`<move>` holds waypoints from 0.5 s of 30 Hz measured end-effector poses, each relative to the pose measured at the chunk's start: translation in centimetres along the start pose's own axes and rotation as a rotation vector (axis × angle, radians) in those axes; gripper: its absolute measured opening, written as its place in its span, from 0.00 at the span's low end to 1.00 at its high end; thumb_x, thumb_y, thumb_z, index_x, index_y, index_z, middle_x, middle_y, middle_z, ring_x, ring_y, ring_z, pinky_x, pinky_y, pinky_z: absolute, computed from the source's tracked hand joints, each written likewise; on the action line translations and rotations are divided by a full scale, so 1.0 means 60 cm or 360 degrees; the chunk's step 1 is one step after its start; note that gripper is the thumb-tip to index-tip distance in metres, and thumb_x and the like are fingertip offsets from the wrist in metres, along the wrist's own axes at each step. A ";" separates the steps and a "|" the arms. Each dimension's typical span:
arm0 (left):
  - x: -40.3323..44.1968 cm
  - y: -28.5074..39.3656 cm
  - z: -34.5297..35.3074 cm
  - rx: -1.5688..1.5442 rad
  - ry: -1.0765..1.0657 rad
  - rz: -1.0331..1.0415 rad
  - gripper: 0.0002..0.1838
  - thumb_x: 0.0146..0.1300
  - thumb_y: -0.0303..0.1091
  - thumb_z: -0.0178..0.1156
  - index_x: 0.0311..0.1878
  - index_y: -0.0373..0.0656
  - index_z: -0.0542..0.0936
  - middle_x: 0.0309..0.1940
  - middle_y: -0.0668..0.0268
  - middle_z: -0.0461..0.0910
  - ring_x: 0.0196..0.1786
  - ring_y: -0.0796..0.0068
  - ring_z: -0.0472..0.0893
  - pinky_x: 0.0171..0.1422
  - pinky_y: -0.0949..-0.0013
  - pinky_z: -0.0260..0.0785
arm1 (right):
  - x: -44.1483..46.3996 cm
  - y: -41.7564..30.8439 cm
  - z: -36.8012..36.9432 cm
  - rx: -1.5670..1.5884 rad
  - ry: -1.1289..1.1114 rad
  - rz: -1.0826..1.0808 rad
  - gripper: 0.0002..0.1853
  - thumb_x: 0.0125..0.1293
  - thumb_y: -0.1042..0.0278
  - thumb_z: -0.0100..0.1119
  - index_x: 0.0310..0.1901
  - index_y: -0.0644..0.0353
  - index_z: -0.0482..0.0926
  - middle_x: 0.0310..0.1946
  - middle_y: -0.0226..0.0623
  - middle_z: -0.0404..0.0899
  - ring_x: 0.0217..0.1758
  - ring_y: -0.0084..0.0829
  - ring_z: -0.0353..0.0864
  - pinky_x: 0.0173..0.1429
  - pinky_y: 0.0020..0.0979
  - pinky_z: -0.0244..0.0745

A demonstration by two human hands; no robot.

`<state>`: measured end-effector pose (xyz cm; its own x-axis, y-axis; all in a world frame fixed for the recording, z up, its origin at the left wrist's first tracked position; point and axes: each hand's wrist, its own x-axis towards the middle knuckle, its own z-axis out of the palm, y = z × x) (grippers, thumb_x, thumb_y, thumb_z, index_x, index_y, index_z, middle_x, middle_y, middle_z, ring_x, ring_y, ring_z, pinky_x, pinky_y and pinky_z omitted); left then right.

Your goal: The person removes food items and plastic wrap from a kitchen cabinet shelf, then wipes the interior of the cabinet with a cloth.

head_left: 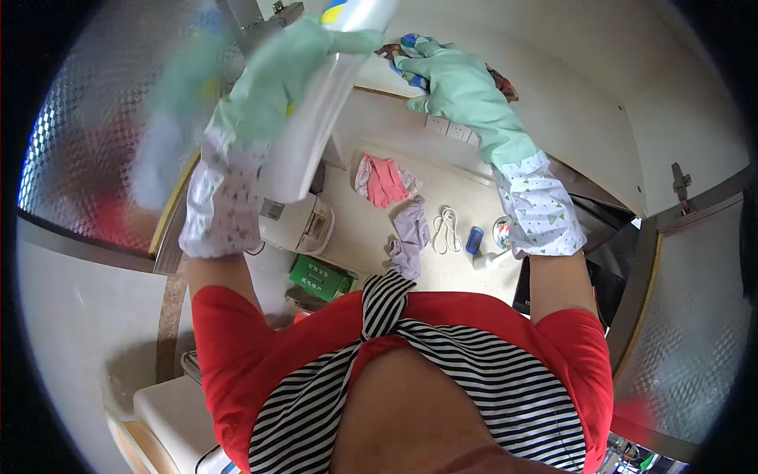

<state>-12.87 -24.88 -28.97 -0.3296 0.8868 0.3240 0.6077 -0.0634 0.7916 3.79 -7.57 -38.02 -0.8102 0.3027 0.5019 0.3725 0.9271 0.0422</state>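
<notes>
Both hands wear pale green rubber gloves with white patterned cuffs. At the upper left, my left hand [288,75] is wrapped round a large white bottle [312,134], tilted, its top cut off by the frame edge. My right hand [462,83] reaches into a white cabinet [568,103] at the upper right, its fingers pressed on a crumpled multicoloured cloth [413,67]. Part of that cloth sticks out beyond the far side of the glove.
Textured glass doors [103,150] [695,300] stand open on both sides. Below, the counter [355,253] bears a pink cloth [384,182], a grey cloth [410,229], a coiled white cord [446,231], a blue item [474,240], a white appliance [296,225] and a green box [319,276].
</notes>
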 end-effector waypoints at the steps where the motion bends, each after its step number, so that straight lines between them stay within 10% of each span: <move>1: 0.009 0.003 0.004 0.0061 -0.0001 0.0031 0.23 0.68 0.47 0.68 0.57 0.39 0.83 0.42 0.63 0.85 0.43 0.69 0.84 0.49 0.65 0.76 | 0.001 -0.004 -0.010 0.0056 -0.0046 -0.0015 0.35 0.52 0.57 0.79 0.65 0.50 0.82 0.72 0.37 0.74 0.66 0.44 0.79 0.67 0.42 0.77; 15: 0.155 -0.034 0.023 0.1443 -0.0097 0.0368 0.21 0.68 0.48 0.66 0.54 0.41 0.86 0.43 0.58 0.86 0.46 0.60 0.84 0.55 0.62 0.75 | 0.005 0.047 0.037 0.0959 0.0170 -0.0438 0.13 0.54 0.71 0.73 0.43 0.55 0.89 0.51 0.35 0.87 0.58 0.40 0.85 0.51 0.41 0.80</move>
<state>-16.19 -15.87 -28.32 -0.1077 0.9208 0.3749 0.9931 0.1174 -0.0031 3.57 -4.37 -39.66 -0.7786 0.0428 0.6261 -0.1843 0.9381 -0.2934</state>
